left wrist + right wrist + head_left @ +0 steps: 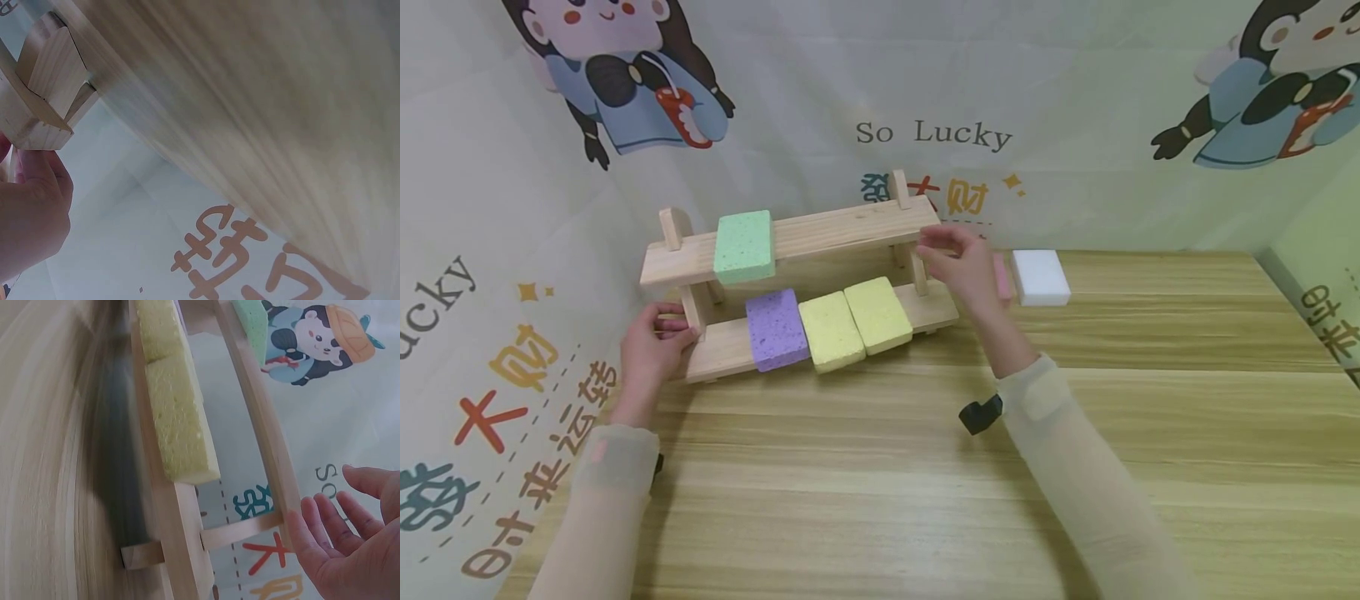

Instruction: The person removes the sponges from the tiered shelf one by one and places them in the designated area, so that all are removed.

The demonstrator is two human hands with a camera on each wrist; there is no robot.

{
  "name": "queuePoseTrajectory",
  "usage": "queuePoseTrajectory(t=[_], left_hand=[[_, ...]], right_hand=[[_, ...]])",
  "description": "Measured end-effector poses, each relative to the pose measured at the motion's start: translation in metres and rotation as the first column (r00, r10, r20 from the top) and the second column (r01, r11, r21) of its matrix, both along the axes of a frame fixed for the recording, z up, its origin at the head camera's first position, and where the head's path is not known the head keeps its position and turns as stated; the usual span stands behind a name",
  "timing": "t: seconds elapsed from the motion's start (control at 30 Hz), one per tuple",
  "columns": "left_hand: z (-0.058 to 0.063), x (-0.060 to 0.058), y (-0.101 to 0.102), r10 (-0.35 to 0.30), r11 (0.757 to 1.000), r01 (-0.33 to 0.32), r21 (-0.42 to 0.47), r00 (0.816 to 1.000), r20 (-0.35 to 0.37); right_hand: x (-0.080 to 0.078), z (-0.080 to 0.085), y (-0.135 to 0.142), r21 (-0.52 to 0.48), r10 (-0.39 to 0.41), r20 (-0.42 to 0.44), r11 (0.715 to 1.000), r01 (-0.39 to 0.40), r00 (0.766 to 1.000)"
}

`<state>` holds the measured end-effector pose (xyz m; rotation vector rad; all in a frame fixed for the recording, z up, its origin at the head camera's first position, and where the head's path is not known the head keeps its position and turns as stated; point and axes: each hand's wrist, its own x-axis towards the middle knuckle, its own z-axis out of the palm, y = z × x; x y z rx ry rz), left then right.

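A two-tier wooden rack [850,226] stands at the back of the table. One green sponge [744,246] lies on its upper shelf, towards the left. Along the lower shelf sit a purple sponge [777,331] and two yellow sponges [832,332], side by side. My left hand [653,343] grips the rack's left end by the lower shelf and upright, thumb in front; the left wrist view shows its fingers at the wooden end [47,128]. At the upper shelf's right end, my right hand [961,265] has loosely bent fingers, fingertips right at the wood.
Right of the rack, a white block [1041,277] lies on the wooden table [865,500], beside a pink block [1002,279] partly hidden by the right hand. A printed cloth [805,100] hangs close behind the rack and down the left side.
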<state>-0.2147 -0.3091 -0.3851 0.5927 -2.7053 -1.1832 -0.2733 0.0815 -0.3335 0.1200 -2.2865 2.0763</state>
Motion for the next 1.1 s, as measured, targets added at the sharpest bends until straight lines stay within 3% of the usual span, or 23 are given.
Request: queuePoseTrajectory(t=[0.33, 0.63, 1.1], left_hand=[[0.0, 0.001, 0.001, -0.007, 1.0, 0.007, 0.001, 1.0, -0.006], [0.0, 0.001, 0.0, -0.01, 1.0, 0.01, -0.002, 1.0, -0.009], [0.001, 0.001, 0.0, -0.002, 1.0, 0.002, 0.004, 1.0, -0.012]], right_hand=[[0.003, 0.005, -0.024, -0.003, 0.063, 0.0, 0.998, -0.063, 0.998], [0.005, 0.007, -0.046, 0.018, 0.118, -0.051, 0.993, -0.117, 0.992], [0.007, 0.014, -0.091, 0.03, 0.149, -0.075, 0.989, -0.147, 0.986]])
